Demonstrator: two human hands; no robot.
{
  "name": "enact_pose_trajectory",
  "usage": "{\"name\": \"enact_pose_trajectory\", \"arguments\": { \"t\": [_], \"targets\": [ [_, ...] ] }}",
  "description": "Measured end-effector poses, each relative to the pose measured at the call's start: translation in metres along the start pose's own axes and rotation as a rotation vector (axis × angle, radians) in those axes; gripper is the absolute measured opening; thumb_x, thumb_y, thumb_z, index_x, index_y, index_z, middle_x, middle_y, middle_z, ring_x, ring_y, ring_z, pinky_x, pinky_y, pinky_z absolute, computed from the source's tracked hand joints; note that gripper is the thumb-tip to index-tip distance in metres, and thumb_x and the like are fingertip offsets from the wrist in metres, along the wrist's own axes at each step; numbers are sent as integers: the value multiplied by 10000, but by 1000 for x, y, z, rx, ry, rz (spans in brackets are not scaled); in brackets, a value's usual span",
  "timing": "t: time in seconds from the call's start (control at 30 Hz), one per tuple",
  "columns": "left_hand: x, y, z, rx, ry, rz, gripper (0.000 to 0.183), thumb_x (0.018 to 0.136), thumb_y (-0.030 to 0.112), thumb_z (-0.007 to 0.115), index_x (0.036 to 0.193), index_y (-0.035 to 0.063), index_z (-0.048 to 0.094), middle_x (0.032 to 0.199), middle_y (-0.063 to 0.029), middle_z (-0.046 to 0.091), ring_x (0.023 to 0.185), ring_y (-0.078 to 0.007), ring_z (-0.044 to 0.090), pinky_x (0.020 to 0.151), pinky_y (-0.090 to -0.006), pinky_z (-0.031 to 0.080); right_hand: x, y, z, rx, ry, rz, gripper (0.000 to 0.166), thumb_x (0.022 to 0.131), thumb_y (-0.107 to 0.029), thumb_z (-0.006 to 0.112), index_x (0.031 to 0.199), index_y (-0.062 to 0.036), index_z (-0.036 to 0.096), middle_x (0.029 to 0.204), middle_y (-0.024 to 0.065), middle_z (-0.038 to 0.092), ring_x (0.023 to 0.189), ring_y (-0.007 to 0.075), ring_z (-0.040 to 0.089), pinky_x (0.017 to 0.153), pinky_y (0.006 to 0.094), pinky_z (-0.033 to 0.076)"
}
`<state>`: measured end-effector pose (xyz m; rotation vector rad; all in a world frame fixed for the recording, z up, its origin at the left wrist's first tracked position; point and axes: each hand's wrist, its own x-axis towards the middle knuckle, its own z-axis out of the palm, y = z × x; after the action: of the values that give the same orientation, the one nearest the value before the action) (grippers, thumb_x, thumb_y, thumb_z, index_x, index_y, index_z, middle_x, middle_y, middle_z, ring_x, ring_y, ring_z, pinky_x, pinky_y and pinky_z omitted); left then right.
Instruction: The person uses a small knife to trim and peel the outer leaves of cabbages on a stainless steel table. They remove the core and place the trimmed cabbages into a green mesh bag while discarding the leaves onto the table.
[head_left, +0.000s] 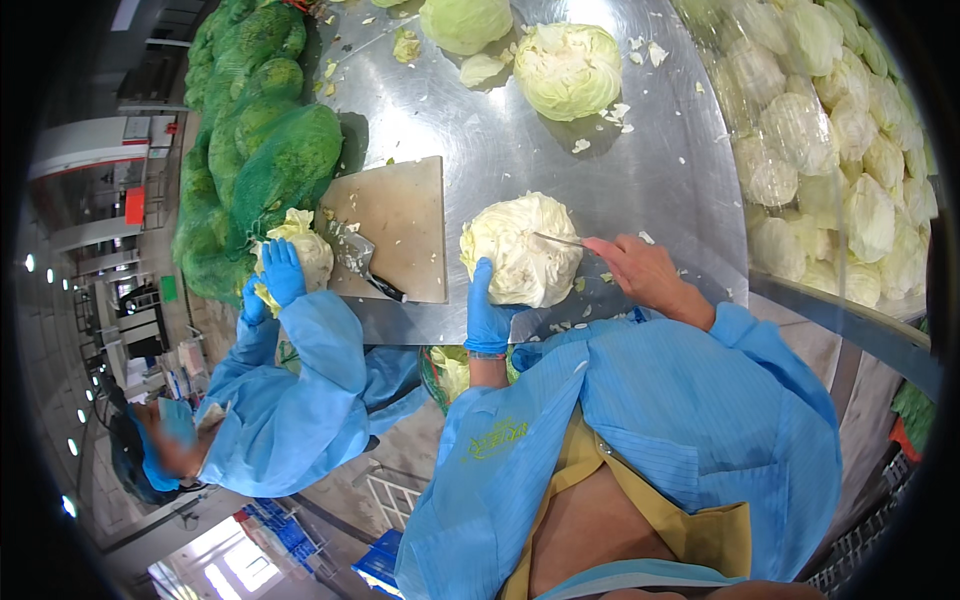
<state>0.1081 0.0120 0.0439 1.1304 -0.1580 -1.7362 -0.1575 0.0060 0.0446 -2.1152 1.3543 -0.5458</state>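
A pale cabbage head (529, 251) rests on the stainless steel table (480, 142) right before me. Gloved in blue, my left hand (487, 319) holds its near left side, the thumb laid up along the leaves. Bare of any glove, my right hand (645, 270) grips a small knife (559, 240). The thin blade lies against the cabbage's upper face; whether its tip is sunk in, I cannot tell. The knife's handle is hidden within my fingers. Small leaf scraps lie around the cabbage on the metal.
Left of me, a co-worker's gloved hands (281, 277) hold another cabbage (309, 255). A cleaver (360, 259) lies on a cutting board (405, 225). Green net sacks of cabbages (262, 150) line the far left. Trimmed cabbages (847, 150) fill a bin at right. A whole cabbage (568, 71) sits ahead.
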Motion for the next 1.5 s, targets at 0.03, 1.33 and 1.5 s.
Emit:
{"name": "enact_pose_trajectory", "arguments": {
  "t": [0.03,1.33,1.5],
  "targets": [
    [0,1,1,-8,-1,-4,638,914,372,583,1423,59,359,1356,-151,490,1204,-311,529,945,-507,485,1,1,0,-21,-11,0,493,852,-91,570,1314,-237,476,824,79,536,763,282,574,587,418,461],
    [-6,-3,26,-90,-101,-89,710,903,538,499,1456,123,335,1446,-145,396,1303,-362,414,1011,-617,368,30,34,61,485,123,115,410,914,-126,536,1320,-150,480,1122,126,625,804,290,624,711,369,510],
    [-17,-12,24,9,-5,-57,679,911,513,507,1449,131,346,1436,-129,417,1284,-339,442,991,-567,409,43,37,71,889,164,515,405,921,-97,512,1320,-67,451,976,97,631,707,172,576,702,311,487]
  ]
}}
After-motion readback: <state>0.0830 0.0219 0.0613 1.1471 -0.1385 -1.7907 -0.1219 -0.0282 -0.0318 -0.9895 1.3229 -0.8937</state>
